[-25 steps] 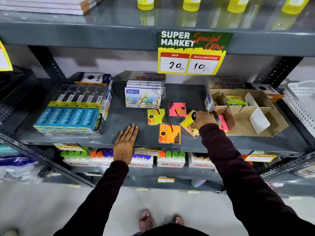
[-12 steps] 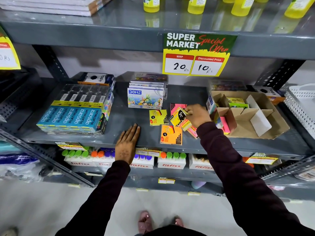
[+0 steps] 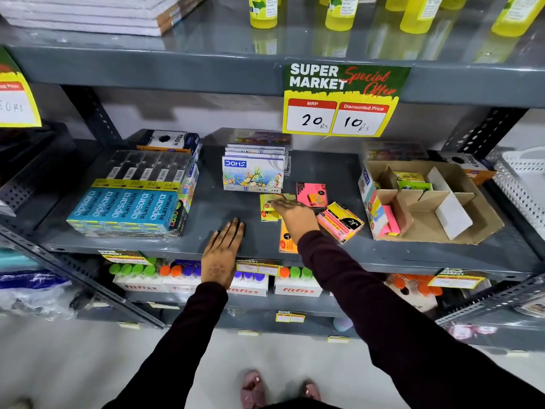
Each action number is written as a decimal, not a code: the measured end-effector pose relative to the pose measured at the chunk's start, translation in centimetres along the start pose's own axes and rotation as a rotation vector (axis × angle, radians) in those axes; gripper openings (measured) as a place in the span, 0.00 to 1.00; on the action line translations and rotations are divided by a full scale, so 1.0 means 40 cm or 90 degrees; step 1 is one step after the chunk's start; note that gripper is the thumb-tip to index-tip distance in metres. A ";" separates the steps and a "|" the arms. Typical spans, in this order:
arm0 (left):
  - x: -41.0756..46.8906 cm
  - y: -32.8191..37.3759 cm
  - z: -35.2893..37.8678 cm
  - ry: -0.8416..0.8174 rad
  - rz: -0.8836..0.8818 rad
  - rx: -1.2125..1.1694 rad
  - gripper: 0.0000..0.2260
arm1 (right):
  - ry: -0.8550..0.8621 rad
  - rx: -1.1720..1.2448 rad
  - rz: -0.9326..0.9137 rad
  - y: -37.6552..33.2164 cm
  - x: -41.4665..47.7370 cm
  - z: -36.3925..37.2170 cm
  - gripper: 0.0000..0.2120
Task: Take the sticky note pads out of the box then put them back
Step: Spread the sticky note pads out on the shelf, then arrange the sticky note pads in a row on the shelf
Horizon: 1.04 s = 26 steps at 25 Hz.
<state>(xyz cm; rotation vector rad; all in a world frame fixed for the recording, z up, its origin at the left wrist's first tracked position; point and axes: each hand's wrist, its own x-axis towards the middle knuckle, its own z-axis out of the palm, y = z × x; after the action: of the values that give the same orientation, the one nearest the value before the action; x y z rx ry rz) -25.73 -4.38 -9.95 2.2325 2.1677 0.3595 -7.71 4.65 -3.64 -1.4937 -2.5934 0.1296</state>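
Note:
Several sticky note pads lie on the grey shelf. A pink pad is in the middle, and a pink-and-yellow pack sits tilted to its right. My right wrist partly hides an orange pad. My right hand reaches left, its fingers closed over a blurred yellow pad that is on or just above the shelf. My left hand rests flat on the shelf's front edge, holding nothing. The open cardboard box with dividers stands at the right and holds green-yellow pads and pink pads.
A DOMS pastel box stack stands just behind the pads. Apsara pencil packs fill the shelf's left side. A white basket is at the far right. A price sign hangs from the shelf above.
My right hand moved left from the box, left the pink-and-yellow pack on the shelf, and now covers the yellow pad. My left hand stayed flat.

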 end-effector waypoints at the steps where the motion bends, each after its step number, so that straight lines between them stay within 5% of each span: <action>1: -0.001 0.000 -0.001 -0.003 -0.001 -0.001 0.39 | -0.030 -0.006 -0.010 -0.004 0.006 0.016 0.30; 4: -0.001 0.000 -0.001 -0.006 -0.004 0.001 0.39 | -0.067 -0.004 -0.027 -0.005 0.020 0.039 0.33; 8: 0.003 -0.003 0.003 -0.007 -0.006 0.008 0.38 | -0.024 0.023 -0.009 0.029 0.003 0.006 0.24; 11: 0.003 -0.003 0.006 0.001 -0.004 0.016 0.36 | 0.021 0.037 0.226 0.112 -0.038 -0.042 0.17; 14: 0.001 -0.002 0.005 0.005 -0.004 0.015 0.37 | -0.110 -0.015 0.408 0.188 -0.075 -0.083 0.15; 17: 0.000 0.001 0.003 0.004 -0.003 0.012 0.39 | -0.152 -0.002 0.434 0.203 -0.083 -0.093 0.16; 26: 0.002 0.008 -0.005 0.013 -0.008 0.023 0.37 | -0.007 0.065 0.395 0.166 -0.024 -0.129 0.16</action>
<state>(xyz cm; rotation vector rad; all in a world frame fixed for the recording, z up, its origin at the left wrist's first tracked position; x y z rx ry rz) -25.46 -4.36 -9.69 2.2431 2.2145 0.3480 -0.70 7.16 0.37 -2.1954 -1.9996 0.3281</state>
